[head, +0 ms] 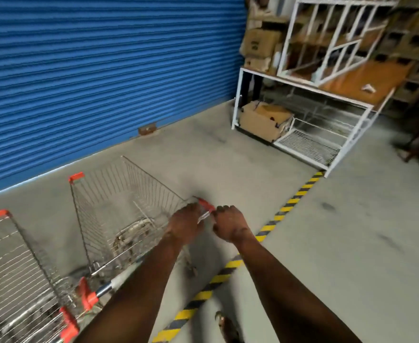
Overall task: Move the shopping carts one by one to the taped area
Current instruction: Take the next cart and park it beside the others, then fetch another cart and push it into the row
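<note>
Left hand (186, 225): curled round the cart rim (204, 215).
Right hand (229, 225): fisted beside it, grip unclear.
Striped tape (287, 203): right of both hands.

cart (119, 209) ahead, bare floor (352, 231) right

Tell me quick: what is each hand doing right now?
Left hand: curled round the shopping cart's front corner rim, gripping it.
Right hand: curled at the same corner beside the left; blur hides whether it grips.
</note>
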`<action>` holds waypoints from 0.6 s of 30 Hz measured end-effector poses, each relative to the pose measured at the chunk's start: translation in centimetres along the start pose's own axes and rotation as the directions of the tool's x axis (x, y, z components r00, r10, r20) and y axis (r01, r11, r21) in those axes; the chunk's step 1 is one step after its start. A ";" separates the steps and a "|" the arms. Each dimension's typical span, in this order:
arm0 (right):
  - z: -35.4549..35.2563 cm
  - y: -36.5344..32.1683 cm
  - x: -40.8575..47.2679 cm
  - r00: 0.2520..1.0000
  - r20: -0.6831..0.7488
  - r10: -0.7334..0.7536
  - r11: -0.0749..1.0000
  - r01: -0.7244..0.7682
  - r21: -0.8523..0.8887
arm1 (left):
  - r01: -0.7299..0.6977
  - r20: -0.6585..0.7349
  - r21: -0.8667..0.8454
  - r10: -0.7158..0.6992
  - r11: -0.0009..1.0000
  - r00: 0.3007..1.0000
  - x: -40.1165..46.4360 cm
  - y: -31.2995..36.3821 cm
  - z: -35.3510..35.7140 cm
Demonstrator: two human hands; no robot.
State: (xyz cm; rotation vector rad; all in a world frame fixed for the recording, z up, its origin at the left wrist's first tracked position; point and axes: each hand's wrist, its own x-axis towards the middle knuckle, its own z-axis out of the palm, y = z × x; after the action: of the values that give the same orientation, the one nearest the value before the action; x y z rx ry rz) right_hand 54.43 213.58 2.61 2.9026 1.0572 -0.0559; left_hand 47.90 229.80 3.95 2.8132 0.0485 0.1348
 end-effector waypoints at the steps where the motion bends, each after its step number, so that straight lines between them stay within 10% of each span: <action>1: -0.2 1.2 -1.3 0.999 0.004 0.036 0.998 -0.036 -0.048 | -0.058 0.011 -0.002 0.058 0.998 0.998 0.5 1.6 0.4; 8: -1.0 10.7 -15.0 0.921 -0.022 0.389 0.920 -0.389 -0.033 | -0.374 0.069 -0.042 0.376 0.927 0.924 1.4 15.7 4.1; 18: 0.5 22.6 -41.5 0.602 -0.036 0.798 0.603 -0.797 0.032 | -0.697 0.122 -0.087 0.702 0.712 0.702 -5.0 40.0 10.4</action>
State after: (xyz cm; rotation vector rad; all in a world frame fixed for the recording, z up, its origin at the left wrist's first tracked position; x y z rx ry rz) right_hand 37.16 169.64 5.06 3.0867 -0.3469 0.0473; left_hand 44.72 188.39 6.48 2.6328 -1.0646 0.0952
